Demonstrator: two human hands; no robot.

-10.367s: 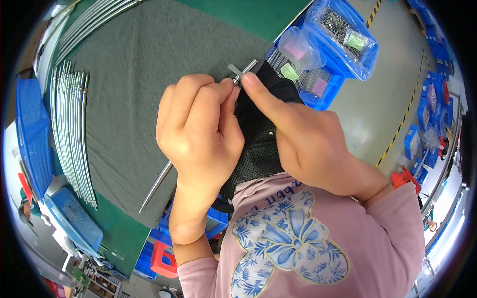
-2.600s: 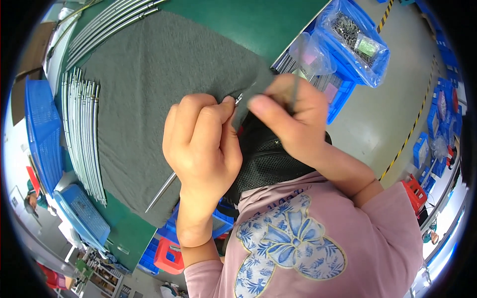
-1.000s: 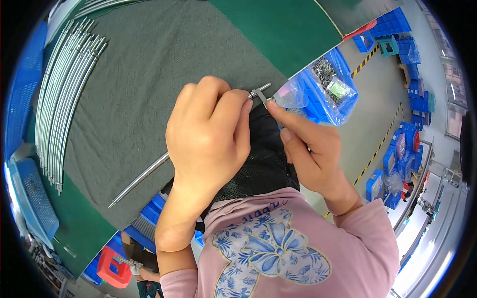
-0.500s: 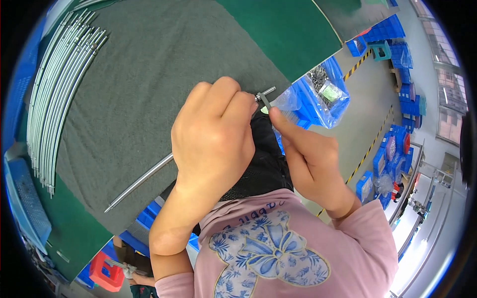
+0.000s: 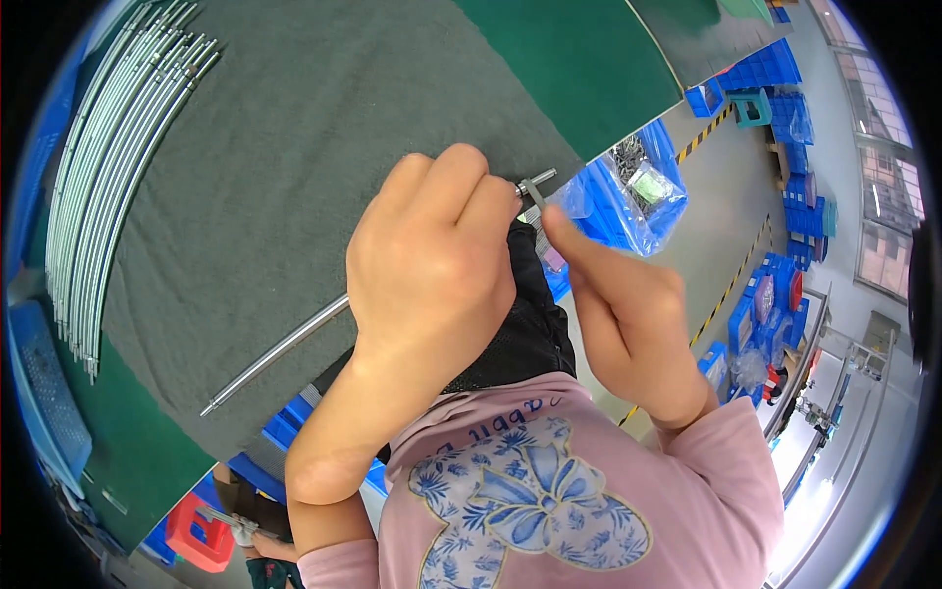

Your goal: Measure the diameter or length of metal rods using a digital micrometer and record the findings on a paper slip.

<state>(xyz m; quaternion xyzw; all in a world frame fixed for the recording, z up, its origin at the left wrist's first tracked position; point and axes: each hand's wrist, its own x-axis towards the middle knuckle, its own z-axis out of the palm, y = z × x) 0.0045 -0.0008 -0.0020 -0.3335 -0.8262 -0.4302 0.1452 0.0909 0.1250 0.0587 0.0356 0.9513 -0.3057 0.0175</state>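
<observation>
A slim steel rod (image 5: pixel 280 351) lies slantwise over the near edge of the table, its far-left end resting on the grey cloth. My left hand (image 5: pixel 432 245) is closed around it near its right end, knuckles up. Past those fingers the rod's thin stepped tip sticks out. A narrow flat grey strip (image 5: pixel 536 195), perhaps a small file, crosses that tip and touches it. My right hand (image 5: pixel 628 309) pinches the strip's lower end, with the forefinger stretched along it. The rod's middle is hidden under my left hand.
Many similar steel rods (image 5: pixel 128 177) lie side by side at the left on the grey cloth (image 5: pixel 285 128). Beyond the table's right edge stands a blue bin (image 5: pixel 613 211) with metal parts. Lower left, a co-worker's hand (image 5: pixel 265 545) shows near a red stool (image 5: pixel 196 535).
Both hands, the rod tip and the strip have shifted slightly right in the picture, while the table has shifted a little as well. The grips look the same.
</observation>
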